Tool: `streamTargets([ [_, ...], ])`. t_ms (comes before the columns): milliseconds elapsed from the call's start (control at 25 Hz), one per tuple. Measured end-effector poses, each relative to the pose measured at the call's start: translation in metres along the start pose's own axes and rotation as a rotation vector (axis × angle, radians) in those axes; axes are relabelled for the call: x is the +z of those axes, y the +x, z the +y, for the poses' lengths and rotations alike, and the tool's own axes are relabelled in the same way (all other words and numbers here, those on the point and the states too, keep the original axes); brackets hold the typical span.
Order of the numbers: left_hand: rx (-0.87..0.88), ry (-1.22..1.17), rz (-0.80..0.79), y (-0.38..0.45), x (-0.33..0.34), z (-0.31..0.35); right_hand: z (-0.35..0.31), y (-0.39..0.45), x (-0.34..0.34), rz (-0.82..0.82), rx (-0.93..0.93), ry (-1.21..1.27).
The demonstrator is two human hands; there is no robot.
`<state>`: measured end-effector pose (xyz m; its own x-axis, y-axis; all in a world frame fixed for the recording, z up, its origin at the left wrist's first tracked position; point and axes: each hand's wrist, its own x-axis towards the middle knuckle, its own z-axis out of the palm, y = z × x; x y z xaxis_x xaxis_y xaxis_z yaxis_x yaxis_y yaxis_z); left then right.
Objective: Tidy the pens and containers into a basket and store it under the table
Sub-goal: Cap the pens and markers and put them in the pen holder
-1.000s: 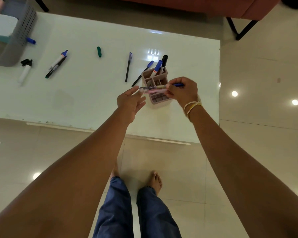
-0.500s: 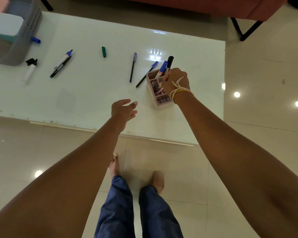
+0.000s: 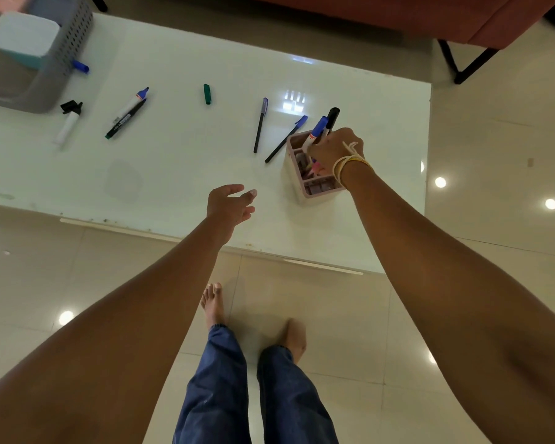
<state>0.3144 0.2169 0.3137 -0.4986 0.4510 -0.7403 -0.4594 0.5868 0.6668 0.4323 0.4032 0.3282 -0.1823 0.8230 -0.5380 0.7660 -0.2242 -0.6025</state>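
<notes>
Right hand [image 3: 334, 149] down over the pink organiser [image 3: 305, 187], fingers curled among the pens inside; pinching one or merely touching, cannot tell, knuckles blocking the view. Blue-capped marker [image 3: 318, 129] and black marker [image 3: 331, 118] upright in the far compartment, just beyond the fingers. Left hand [image 3: 229, 203] nearer the table's front edge, well left of the organiser, fingers loosely spread, holding nothing, hovering over the white table [image 3: 180, 168]. Just left of the organiser, two slim blue-capped pens [image 3: 261, 125] flat on the surface, one [image 3: 285, 139] almost touching the organiser wall. Farther left, a green cap [image 3: 207, 93], then a blue marker [image 3: 129, 104] lying against a black-and-green marker [image 3: 125, 118], then a white marker [image 3: 68, 123]. Farthest left, at the corner, grey basket [image 3: 68, 43] with a white and teal container [image 3: 23, 38] inside.
</notes>
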Motion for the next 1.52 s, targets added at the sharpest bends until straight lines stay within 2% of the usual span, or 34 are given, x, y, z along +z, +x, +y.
streamTargets([
  [120,-0.002,-0.007,-0.006,-0.001,-0.002,0.0,0.008,-0.027,-0.018,0.195,0.113,0.209],
  [240,0.007,-0.003,-0.029,0.0,-0.004,0.002,0.046,-0.03,-0.016,0.361,0.283,0.266],
  [360,0.022,0.017,-0.035,0.003,-0.01,0.002,0.073,-0.038,0.0,0.127,0.506,0.44],
  [440,0.021,0.027,-0.035,0.006,-0.015,-0.001,0.081,-0.04,0.014,-0.02,0.54,0.662],
  [520,0.016,0.031,-0.031,0.007,-0.021,-0.005,0.078,-0.04,0.026,-0.041,0.519,0.797],
  [640,0.009,0.037,-0.025,0.009,-0.03,-0.008,0.068,-0.045,0.038,0.009,0.467,0.865],
  [760,0.005,0.031,-0.02,0.008,-0.038,-0.007,0.066,-0.057,0.051,0.037,0.44,0.847],
  [920,-0.062,0.033,0.013,0.009,-0.047,-0.003,0.056,-0.079,0.085,0.053,0.359,0.646],
  [1080,-0.165,-0.015,0.011,0.017,-0.061,-0.002,0.031,-0.093,0.122,-0.023,0.251,0.531],
  [1240,-0.188,-0.04,0.047,0.032,-0.082,0.005,-0.018,-0.077,0.16,-0.113,0.195,0.49],
  [1520,-0.196,0.001,0.08,0.072,-0.116,0.032,-0.085,-0.029,0.195,-0.166,0.194,0.468],
])
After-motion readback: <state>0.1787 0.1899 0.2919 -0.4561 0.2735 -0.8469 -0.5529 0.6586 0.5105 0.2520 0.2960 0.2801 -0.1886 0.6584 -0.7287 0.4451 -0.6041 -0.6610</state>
